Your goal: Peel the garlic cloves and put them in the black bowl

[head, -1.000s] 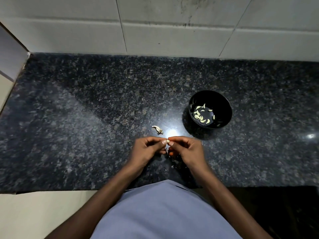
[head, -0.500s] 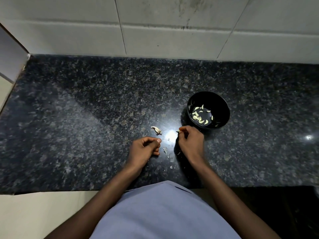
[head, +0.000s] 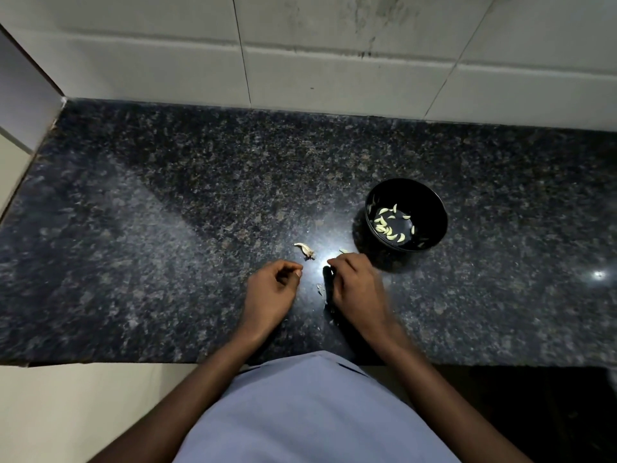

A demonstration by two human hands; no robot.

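The black bowl (head: pixel 434 208) stands on the dark granite counter (head: pixel 167 228), right of centre, with several pale peeled garlic cloves (head: pixel 389 227) in its bottom. My right hand (head: pixel 359 289) is just left of and below the bowl, and a small pale clove (head: pixel 343 251) is pinched at its fingertips. Beside it, my left hand (head: pixel 272 290) rests on the counter. Its fingers are curled in with thumb and forefinger tips together, and nothing shows in it.
A dry scrap of garlic skin (head: pixel 304 249) lies on the counter just beyond my left hand. Small skin flakes (head: pixel 320 289) lie between my hands. A white tiled wall (head: pixel 334 61) runs along the back. The counter's front edge is against my body.
My hands have parted. The right hand carried the clove up toward the bowl, then stayed there, while the left stayed in place with curled fingers.
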